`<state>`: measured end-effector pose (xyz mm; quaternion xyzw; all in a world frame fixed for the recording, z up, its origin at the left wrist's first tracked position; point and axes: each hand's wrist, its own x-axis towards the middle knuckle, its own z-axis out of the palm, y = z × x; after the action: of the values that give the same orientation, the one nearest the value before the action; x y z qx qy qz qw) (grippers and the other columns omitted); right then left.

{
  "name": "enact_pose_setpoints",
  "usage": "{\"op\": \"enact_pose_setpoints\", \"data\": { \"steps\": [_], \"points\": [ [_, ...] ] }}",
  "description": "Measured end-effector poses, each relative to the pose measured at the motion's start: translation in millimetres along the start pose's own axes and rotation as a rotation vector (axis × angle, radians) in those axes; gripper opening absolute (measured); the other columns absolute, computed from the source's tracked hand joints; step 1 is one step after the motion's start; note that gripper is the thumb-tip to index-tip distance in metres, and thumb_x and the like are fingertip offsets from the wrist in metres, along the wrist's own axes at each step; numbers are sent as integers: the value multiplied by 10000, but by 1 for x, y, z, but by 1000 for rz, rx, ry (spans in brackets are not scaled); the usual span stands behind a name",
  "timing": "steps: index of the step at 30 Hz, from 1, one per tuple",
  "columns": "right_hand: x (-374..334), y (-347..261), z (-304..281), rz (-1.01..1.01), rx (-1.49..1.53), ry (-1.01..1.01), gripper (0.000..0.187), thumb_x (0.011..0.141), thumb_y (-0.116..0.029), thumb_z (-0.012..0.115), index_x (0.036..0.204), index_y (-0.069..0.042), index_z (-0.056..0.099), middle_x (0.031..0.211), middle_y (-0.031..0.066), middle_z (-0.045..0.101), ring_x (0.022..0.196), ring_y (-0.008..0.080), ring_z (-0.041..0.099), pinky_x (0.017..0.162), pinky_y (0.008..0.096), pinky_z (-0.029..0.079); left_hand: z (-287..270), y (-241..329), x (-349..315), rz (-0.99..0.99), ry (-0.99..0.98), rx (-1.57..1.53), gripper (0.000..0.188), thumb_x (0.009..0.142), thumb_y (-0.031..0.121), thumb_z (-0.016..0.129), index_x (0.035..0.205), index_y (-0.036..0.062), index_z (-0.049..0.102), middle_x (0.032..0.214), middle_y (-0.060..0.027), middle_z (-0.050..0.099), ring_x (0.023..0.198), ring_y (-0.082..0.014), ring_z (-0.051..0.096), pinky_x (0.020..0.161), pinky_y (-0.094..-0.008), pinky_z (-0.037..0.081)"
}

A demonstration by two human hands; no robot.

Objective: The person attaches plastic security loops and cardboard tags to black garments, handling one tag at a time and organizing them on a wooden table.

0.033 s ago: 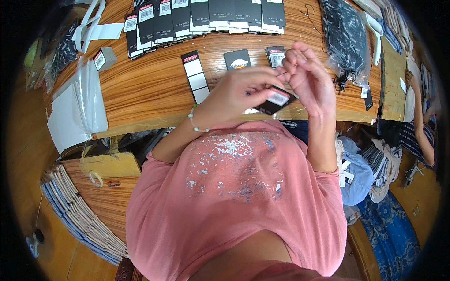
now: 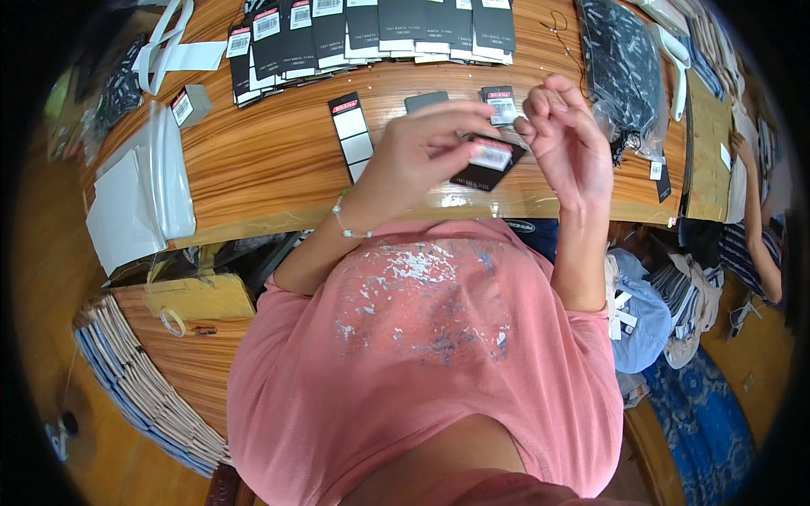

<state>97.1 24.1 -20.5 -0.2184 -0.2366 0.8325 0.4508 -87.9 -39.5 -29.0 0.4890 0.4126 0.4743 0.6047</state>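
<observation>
My left hand (image 2: 415,150), with a beaded bracelet at the wrist, pinches a black hang tag (image 2: 477,175) bearing a white barcode sticker. The tag is tilted above the front part of the table. Just right of it, my right hand (image 2: 570,143) is raised with thumb and fingertips pressed together. Whatever those fingers hold, perhaps something thin, is too small to make out. Behind the hands lie a barcode-stickered black tag (image 2: 499,103) and a dark tag (image 2: 426,101), partly covered by my left hand. A long black tag with white panels (image 2: 351,135) lies to the left.
Rows of overlapping black tags (image 2: 363,29) line the far side of the wooden table (image 2: 253,169). A plastic bag of black strings (image 2: 623,72) and a white-handled tool (image 2: 675,72) are at right. Clear plastic sleeves (image 2: 169,185) and a small grey box (image 2: 191,105) sit left.
My left hand and its tag have shifted slightly up and left, and the tag has turned a little. My right hand has moved slightly to the right, widening the gap.
</observation>
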Motion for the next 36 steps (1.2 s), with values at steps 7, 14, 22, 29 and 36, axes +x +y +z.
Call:
{"op": "enact_pose_setpoints", "data": {
  "steps": [7,14,22,29,36],
  "points": [
    [-5,1,25,-146,-516,55,175,858,-50,510,1022,-8,465,771,90,582,591,74,444,552,184,360,-10,8,6,77,238,15,225,805,-33,564,1029,-22,580,935,-94,627,853,-103,594,733,-208,493],
    [-6,19,39,-210,-771,109,160,835,32,530,987,42,480,804,134,632,737,140,604,670,227,490,-11,12,7,82,288,72,274,767,-58,609,1030,-28,537,957,-79,608,862,-108,592,752,-198,487],
    [-4,28,33,-308,-1161,177,62,764,-32,647,763,16,608,666,18,599,583,44,512,534,177,411,-10,9,9,166,358,159,257,751,-54,631,996,-22,562,933,-72,613,843,-114,603,739,-198,493],
    [0,26,37,-296,-1292,114,80,755,-17,636,711,8,574,581,-6,527,521,30,427,472,183,350,-9,7,10,216,403,217,200,769,-26,610,965,-2,583,906,-51,622,828,-126,624,721,-221,520],
    [1,27,44,-275,-1247,167,77,744,-17,628,697,9,572,564,11,523,495,40,424,436,200,323,-6,6,10,195,382,248,228,758,-28,628,979,-2,579,905,-70,625,819,-118,616,721,-212,510]
  ]
}}
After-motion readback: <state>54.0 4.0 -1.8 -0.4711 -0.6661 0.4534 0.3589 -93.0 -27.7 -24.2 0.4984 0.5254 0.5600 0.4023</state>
